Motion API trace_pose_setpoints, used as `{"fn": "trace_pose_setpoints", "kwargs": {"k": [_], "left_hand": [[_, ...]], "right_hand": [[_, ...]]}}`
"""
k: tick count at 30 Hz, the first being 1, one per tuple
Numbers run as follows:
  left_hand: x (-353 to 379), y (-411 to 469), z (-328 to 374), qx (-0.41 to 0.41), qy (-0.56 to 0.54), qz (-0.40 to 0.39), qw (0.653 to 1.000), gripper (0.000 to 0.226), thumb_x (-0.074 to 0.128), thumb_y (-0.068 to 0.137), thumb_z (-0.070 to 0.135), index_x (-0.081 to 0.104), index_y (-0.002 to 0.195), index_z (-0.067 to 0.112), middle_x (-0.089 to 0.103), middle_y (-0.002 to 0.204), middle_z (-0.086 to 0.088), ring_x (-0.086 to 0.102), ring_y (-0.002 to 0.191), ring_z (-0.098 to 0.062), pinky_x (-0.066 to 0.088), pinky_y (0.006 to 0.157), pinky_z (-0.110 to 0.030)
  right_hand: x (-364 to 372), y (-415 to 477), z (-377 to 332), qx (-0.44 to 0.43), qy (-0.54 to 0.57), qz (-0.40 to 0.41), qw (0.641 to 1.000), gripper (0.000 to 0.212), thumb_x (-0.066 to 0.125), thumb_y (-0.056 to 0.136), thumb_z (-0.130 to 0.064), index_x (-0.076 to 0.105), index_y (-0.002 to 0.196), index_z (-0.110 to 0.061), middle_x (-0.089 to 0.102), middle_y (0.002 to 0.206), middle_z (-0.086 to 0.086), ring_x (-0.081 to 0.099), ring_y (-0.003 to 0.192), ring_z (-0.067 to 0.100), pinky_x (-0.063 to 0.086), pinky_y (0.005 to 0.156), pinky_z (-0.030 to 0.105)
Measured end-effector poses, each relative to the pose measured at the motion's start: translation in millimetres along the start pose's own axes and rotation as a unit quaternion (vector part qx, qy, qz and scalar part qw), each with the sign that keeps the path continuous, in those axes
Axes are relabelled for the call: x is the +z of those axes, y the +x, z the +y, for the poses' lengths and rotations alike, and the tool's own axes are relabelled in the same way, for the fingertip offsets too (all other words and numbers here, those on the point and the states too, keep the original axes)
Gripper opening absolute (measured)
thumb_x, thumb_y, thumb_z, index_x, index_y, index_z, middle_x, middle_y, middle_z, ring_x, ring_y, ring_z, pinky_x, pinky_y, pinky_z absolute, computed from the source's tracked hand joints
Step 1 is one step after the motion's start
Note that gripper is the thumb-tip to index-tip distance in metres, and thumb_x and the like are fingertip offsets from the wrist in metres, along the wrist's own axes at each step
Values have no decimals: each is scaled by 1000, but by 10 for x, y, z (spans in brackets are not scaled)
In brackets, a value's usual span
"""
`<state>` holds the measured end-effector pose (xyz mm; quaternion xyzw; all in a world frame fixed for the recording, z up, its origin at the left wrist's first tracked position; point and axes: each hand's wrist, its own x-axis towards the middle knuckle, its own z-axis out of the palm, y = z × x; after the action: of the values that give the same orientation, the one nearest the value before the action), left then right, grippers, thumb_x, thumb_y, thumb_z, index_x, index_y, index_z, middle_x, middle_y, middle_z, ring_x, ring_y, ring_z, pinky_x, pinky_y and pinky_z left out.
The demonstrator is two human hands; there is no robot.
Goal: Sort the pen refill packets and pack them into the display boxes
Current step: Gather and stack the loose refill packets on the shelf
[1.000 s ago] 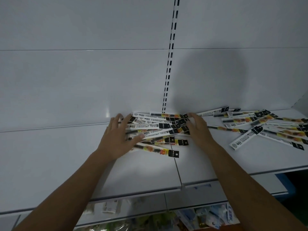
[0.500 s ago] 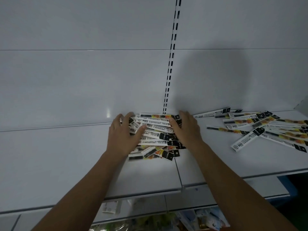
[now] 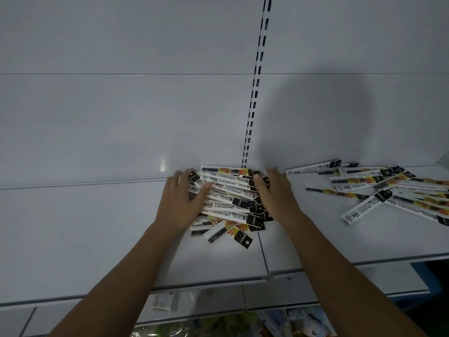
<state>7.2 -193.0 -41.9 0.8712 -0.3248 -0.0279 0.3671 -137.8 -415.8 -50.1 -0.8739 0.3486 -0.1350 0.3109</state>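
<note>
A heap of long narrow pen refill packets (image 3: pixel 228 198), white with black ends and orange print, lies on the white shelf (image 3: pixel 97 239) against the back panel. My left hand (image 3: pixel 181 200) presses its left side, thumb laid over the top packets. My right hand (image 3: pixel 275 193) presses the right side, fingers reaching to the back. Both hands have straight fingers. A second, looser spread of packets (image 3: pixel 388 190) lies on the shelf to the right, apart from both hands. No display box is in view.
A slotted upright (image 3: pixel 256 81) runs up the white back panel behind the heap. The shelf's front edge (image 3: pixel 243 279) is near me. Lower shelves below hold coloured goods (image 3: pixel 291 322) and a price tag (image 3: pixel 162 301).
Both hands have pushed inward toward each other, bunching the spread-out packets into a tighter heap. The packets at the right have not moved.
</note>
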Motion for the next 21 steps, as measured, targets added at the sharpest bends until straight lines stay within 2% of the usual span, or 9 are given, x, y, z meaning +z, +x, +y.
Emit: {"fn": "trace_pose_setpoints", "kwargs": {"k": [3, 4, 6, 9, 11, 13, 16, 19, 21], "left_hand": [[108, 0, 17, -16, -2, -24, 1000, 94, 31, 87, 91, 28, 160, 32, 32, 164, -2, 28, 152, -28, 32, 122, -53], [167, 6, 28, -22, -8, -32, 999, 98, 30, 85, 93, 28, 160, 31, 32, 163, -2, 30, 151, -27, 34, 121, -53], [232, 12, 82, -26, -27, -39, 999, 100, 32, 85, 92, 28, 160, 27, 33, 160, -1, 30, 149, -24, 34, 121, -49], [167, 12, 71, -9, -39, -24, 999, 98, 39, 85, 90, 30, 159, 27, 36, 157, 1, 32, 148, -22, 35, 121, -50], [36, -37, 26, 14, 21, -32, 999, 103, 37, 84, 92, 22, 163, 27, 24, 169, -3, 17, 158, -27, 23, 127, -53], [-131, -147, 10, 53, 95, -49, 993, 111, 31, 81, 97, 10, 166, 28, 4, 175, -3, -1, 161, -26, 11, 129, -53], [-283, -341, 56, 154, 185, -117, 963, 119, 29, 74, 104, 1, 166, 34, -9, 174, 3, -16, 160, -20, 1, 130, -54], [-209, -447, 85, 228, 260, -174, 922, 120, 26, 72, 106, -8, 165, 37, -18, 173, 4, -23, 158, -19, -5, 129, -53], [-143, -404, 38, 252, 272, -166, 914, 112, 26, 78, 101, -2, 165, 37, -10, 174, 3, -18, 160, -21, 1, 129, -55]], "right_hand": [[129, -84, -36, -23, 18, -12, 999, 90, 20, 91, -88, 29, 159, -30, 26, 169, 5, 18, 157, 30, 20, 126, 58], [203, -100, -73, -33, 36, -18, 999, 92, 20, 88, -91, 31, 158, -33, 26, 169, 3, 17, 158, 27, 21, 126, 57], [303, -108, -132, -34, 86, -28, 995, 92, 22, 85, -94, 34, 156, -37, 24, 169, -1, 14, 158, 22, 21, 126, 56], [209, -128, -165, -33, 97, -9, 995, 88, 29, 85, -93, 35, 154, -39, 30, 165, 3, 22, 155, 27, 27, 123, 59], [35, -232, -136, -65, 63, -10, 996, 92, 41, 83, -89, 28, 158, -37, 20, 171, 2, 10, 159, 26, 15, 127, 57], [-142, -412, -122, -152, 7, -46, 987, 106, 58, 74, -87, 24, 160, -35, 13, 173, -3, 0, 160, 20, 6, 127, 50], [-171, -644, -116, -272, -116, -119, 948, 125, 68, 62, -91, 22, 163, -34, 4, 173, -9, -11, 159, 11, -5, 126, 43], [-16, -666, -116, -300, -131, -122, 937, 115, 68, 69, -86, 26, 162, -34, 10, 172, -9, -6, 159, 11, -2, 127, 43], [19, -585, -114, -292, -108, -107, 944, 102, 70, 75, -78, 33, 160, -33, 20, 170, -7, 4, 159, 14, 6, 129, 48]]}}
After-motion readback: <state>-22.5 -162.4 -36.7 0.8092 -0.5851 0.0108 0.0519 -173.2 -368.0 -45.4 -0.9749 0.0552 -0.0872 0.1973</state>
